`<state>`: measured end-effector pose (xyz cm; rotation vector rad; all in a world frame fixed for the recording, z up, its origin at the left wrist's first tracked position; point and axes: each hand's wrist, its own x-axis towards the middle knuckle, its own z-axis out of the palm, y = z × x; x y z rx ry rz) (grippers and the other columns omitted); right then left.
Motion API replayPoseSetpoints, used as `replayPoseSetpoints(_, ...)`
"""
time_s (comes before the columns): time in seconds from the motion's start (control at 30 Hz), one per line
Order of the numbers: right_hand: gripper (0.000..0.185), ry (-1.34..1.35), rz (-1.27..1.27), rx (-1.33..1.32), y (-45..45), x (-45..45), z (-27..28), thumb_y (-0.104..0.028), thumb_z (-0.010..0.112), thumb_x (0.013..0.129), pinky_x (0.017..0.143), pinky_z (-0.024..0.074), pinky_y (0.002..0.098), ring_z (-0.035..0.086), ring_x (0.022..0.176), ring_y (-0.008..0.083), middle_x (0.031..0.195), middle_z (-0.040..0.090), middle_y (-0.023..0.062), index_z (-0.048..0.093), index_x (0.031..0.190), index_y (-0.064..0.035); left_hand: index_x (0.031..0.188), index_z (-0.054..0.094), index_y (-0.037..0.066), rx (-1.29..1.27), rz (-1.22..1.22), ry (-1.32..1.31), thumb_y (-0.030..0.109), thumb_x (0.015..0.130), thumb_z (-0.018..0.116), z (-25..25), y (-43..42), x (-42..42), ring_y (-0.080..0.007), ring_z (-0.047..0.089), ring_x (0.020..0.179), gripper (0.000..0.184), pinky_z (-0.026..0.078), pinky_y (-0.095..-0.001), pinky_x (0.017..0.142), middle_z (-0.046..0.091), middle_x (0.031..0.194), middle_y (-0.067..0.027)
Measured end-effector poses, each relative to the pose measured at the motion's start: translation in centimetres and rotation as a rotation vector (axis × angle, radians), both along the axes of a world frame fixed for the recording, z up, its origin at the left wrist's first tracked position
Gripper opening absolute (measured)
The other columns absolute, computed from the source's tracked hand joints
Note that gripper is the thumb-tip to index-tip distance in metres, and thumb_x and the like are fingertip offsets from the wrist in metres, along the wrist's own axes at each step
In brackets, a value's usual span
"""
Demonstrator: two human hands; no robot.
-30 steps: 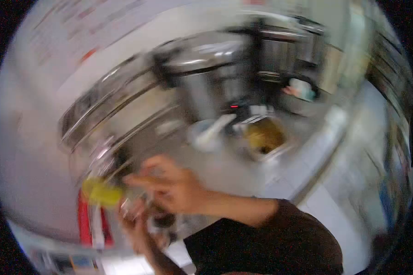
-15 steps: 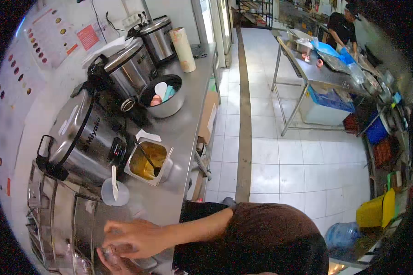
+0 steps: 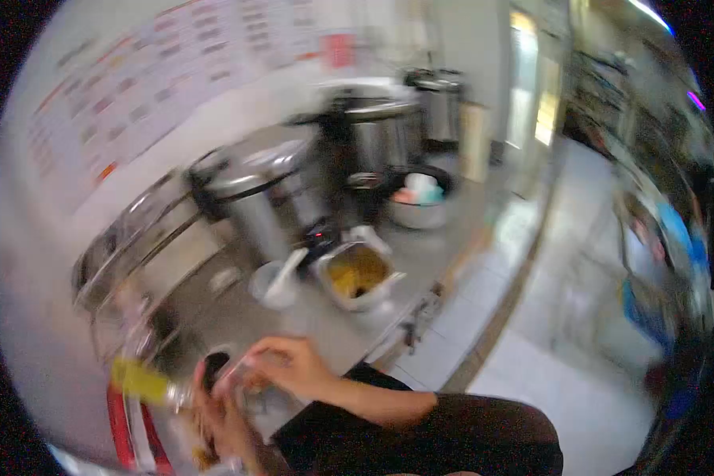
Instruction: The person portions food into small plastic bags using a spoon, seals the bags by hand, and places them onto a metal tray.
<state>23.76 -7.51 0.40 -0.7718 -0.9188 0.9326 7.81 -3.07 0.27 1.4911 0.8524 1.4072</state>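
Observation:
Both hands are close together at the near end of the steel counter, smeared by motion. My right hand is bent inward, its fingers pinched near the tips of my left hand. My left hand is closed around something pale and shiny, too blurred to name. A dark round thing shows just behind the left fingers. Beyond them stand a translucent cup with a white handle across it and a square metal container of yellow-brown food.
Large steel cookers line the wall. A grey pot holds coloured utensils, and a paper roll stands behind. At left are a wire rack and a yellow-topped item. The tiled floor lies to the right.
The view has swung left, so the counter things appear further right. My hands have risen and moved apart slightly; the right hand no longer covers the left. The yellow item has come into view.

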Motion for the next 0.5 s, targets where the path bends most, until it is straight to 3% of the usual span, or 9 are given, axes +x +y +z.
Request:
replayPoseSetpoints(0.07,0.018,-0.139,-0.092,0.095,-0.1,-0.7,0.3,-0.018,0.073,0.096,0.06,0.0431,0.0183,0.056,0.065,0.0013,0.084,0.07,-0.0022,0.072,0.104,-0.0024,0.147,0.04,0.003,0.107,0.124,-0.024,0.006,0.097,0.066,-0.7,-0.8,-0.5,-0.0183,0.067,0.105,0.057,0.046,-0.0368,0.105,0.074,0.105,-0.0155)
replayPoseSetpoints(0.13,0.016,-0.381,-0.177,0.024,0.1,-1.5,0.5,-0.017,0.073,0.096,0.057,0.0371,0.017,0.049,0.063,-0.0009,0.081,0.066,-0.0063,0.073,0.103,-0.003,0.145,0.041,0.003,0.076,0.249,-0.106,0.003,0.093,0.069,1.1,-2.6,-1.4,-0.0174,0.067,0.102,0.059,0.045,-0.0363,0.106,0.075,0.099,-0.0133)
replayPoseSetpoints(0.17,0.016,-0.396,-0.122,0.036,0.2,-2.2,0.6,-0.017,0.073,0.096,0.057,0.0371,0.017,0.049,0.063,-0.0009,0.081,0.066,-0.0063,0.073,0.103,-0.003,0.142,0.041,0.003,0.066,0.237,-0.175,-0.001,0.09,0.072,1.7,-2.8,-1.7,-0.0165,0.068,0.1,0.061,0.043,-0.0358,0.108,0.075,0.094,-0.011)
replayPoseSetpoints(0.23,0.012,-0.177,0.023,-0.012,-0.7,-3.9,1.0,-0.014,0.074,0.094,0.057,0.0354,0.0167,0.046,0.062,-0.002,0.078,0.064,-0.0085,0.073,0.1,-0.0033,0.142,0.04,0.002,0.135,0.348,-0.212,-0.001,0.088,0.074,1.1,-3.5,-2.8,-0.0166,0.069,0.097,0.064,0.042,-0.0361,0.109,0.074,0.091,-0.0101)
replayPoseSetpoints(0.27,0.007,-0.223,0.0,0.025,-1.1,-4.5,1.8,-0.01,0.075,0.092,0.058,0.0359,0.0176,0.047,0.066,-0.0016,0.082,0.065,-0.0067,0.073,0.096,-0.004,0.141,0.038,0.002,0.197,0.412,-0.232,-0.001,0.086,0.076,0.5,-3.5,-3.2,-0.0167,0.069,0.093,0.067,0.041,-0.0365,0.11,0.073,0.088,-0.0092)
replayPoseSetpoints(0.33,0.008,-0.321,-0.022,0.094,-1.0,-6.4,1.3,-0.011,0.076,0.091,0.056,0.0364,0.0194,0.048,0.064,-0.0001,0.085,0.067,-0.0033,0.074,0.095,-0.0041,0.147,0.033,0.009,0.384,0.434,-0.044,0.003,0.087,0.077,-1.2,-3.9,-6.0,-0.0215,0.066,0.111,0.075,0.05,-0.0381,0.1,0.073,0.098,-0.0067)
replayPoseSetpoints(0.37,0.009,-0.392,-0.093,0.187,-1.1,-7.2,0.6,-0.012,0.077,0.09,0.055,0.037,0.0212,0.049,0.062,0.0015,0.088,0.07,0.0001,0.075,0.094,-0.0043,0.147,0.031,0.009,0.396,0.443,-0.038,0.002,0.085,0.079,-1.2,-4.2,-6.6,-0.0227,0.065,0.112,0.078,0.049,-0.039,0.102,0.072,0.098,-0.0069)
replayPoseSetpoints(0.5,0.01,-0.423,0.013,0.24,-1.5,-7.6,1.3,-0.007,0.078,0.086,0.057,0.0402,0.0223,0.053,0.067,0.005,0.093,0.072,0.0043,0.074,0.094,-0.0033,0.147,0.03,0.005,0.245,0.44,-0.164,0.003,0.083,0.079,0.2,-6.3,-7.7,-0.0217,0.068,0.097,0.081,0.047,-0.04,0.105,0.07,0.091,-0.0071)
